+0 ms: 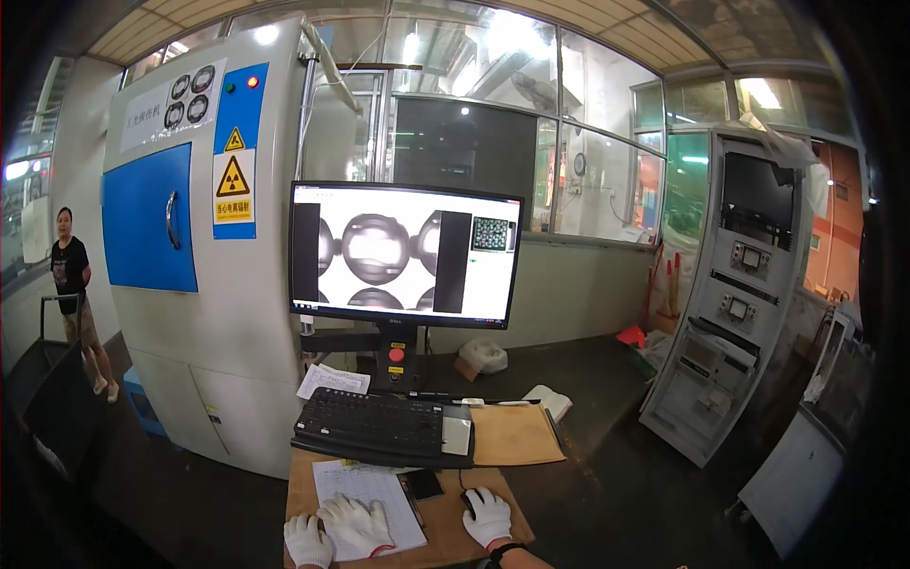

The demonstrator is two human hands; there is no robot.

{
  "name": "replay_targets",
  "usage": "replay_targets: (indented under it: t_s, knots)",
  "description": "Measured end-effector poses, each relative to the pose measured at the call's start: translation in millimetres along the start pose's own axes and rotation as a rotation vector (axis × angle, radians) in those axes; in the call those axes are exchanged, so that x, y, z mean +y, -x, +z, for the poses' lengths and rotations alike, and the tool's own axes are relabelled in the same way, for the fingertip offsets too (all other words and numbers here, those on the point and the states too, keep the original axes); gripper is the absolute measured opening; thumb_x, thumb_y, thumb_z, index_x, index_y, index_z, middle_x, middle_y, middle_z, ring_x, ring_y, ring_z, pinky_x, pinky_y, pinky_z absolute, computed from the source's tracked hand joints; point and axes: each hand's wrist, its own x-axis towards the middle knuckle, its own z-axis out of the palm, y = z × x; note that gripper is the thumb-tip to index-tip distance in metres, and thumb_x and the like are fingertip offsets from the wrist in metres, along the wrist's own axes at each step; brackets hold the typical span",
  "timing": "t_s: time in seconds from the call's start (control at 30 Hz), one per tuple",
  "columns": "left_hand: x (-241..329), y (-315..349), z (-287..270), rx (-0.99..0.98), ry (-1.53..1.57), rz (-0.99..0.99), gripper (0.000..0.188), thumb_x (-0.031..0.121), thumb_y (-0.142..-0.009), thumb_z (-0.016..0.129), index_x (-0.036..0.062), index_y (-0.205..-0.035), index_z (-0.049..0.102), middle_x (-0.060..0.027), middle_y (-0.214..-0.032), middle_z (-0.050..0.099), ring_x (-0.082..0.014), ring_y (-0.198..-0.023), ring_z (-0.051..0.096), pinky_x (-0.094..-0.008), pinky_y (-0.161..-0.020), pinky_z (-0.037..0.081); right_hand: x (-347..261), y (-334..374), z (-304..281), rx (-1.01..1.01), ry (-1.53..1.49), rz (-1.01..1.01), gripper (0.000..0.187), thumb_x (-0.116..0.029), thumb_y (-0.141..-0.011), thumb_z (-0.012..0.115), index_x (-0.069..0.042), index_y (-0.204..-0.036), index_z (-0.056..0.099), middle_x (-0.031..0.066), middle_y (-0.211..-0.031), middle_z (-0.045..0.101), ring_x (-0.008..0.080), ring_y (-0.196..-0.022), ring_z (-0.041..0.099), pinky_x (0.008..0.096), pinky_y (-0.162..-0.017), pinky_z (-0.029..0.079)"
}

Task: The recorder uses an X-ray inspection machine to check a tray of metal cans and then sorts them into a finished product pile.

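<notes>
My right hand (pixel 487 518), in a white knit glove with a dark band at the wrist, wraps over a black computer mouse (pixel 466 499). At the left edge of the brown desk board, my left hand (pixel 308 543), also gloved, rests with its fingers forward and nothing visible in them. Beside it a white glove (pixel 355 525) with a red cuff, seemingly loose, lies on a ruled paper sheet (pixel 398 512). Ahead, a monitor (pixel 403 251) displays grey images of dark round shapes. Below the screen sits a black keyboard (pixel 370 424).
A tall pale cabinet (pixel 242 360) with a blue door (pixel 150 223) and warning signs stands left. A red button (pixel 396 356) sits under the monitor. Brown cardboard (pixel 517 434) lies right of the keyboard. An equipment rack (pixel 725 313) stands right. A person (pixel 71 275) stands far left.
</notes>
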Motion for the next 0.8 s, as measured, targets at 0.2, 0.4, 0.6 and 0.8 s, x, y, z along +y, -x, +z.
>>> replay_targets:
  t_s: [0.2, 0.4, 0.6, 0.8]
  knots:
    - [-0.6, 2.1, 6.2, -0.001, 0.011, -0.004, 0.023, 0.018, -0.084, 0.067, 0.0076, -0.104, 0.071, -0.0165, -0.107, 0.070, -0.0368, -0.107, 0.064, -0.0504, -0.098, 0.049, 3.5, -0.9, 3.1, -0.044, -0.019, 0.026, 0.051, -0.032, -0.085, 0.067, -0.021, -0.134, 0.061, 0.0123, -0.136, 0.060, 0.0396, -0.105, 0.063, 0.0537, -0.092, 0.051]
    - [-2.6, 4.8, 9.6, 0.001, -0.011, -0.012, 0.021, 0.018, -0.086, 0.066, 0.0078, -0.104, 0.071, -0.0162, -0.108, 0.070, -0.0364, -0.109, 0.064, -0.0499, -0.100, 0.048, 4.0, 0.4, 7.1, 0.056, 0.018, -0.026, 0.047, -0.033, -0.085, 0.068, -0.021, -0.129, 0.064, 0.0117, -0.132, 0.062, 0.0391, -0.098, 0.065, 0.0546, -0.085, 0.054]
    - [-2.6, 3.6, 8.0, -0.052, 0.000, -0.041, 0.023, 0.018, -0.086, 0.066, 0.0078, -0.106, 0.071, -0.0158, -0.111, 0.071, -0.0364, -0.112, 0.063, -0.0499, -0.103, 0.047, 2.3, -1.0, 2.7, 0.035, -0.003, -0.023, 0.045, -0.031, -0.084, 0.068, -0.021, -0.128, 0.065, 0.0113, -0.131, 0.062, 0.0388, -0.098, 0.065, 0.0534, -0.084, 0.054]
    - [0.1, 0.1, 6.0, -0.159, 0.070, -0.130, 0.021, 0.015, -0.075, 0.066, 0.0074, -0.094, 0.065, -0.0133, -0.104, 0.063, -0.0351, -0.105, 0.057, -0.0496, -0.096, 0.043, 0.3, -3.9, 2.2, -0.008, -0.016, -0.023, 0.047, -0.031, -0.083, 0.069, -0.021, -0.129, 0.065, 0.0129, -0.133, 0.062, 0.0398, -0.104, 0.063, 0.0541, -0.090, 0.051]
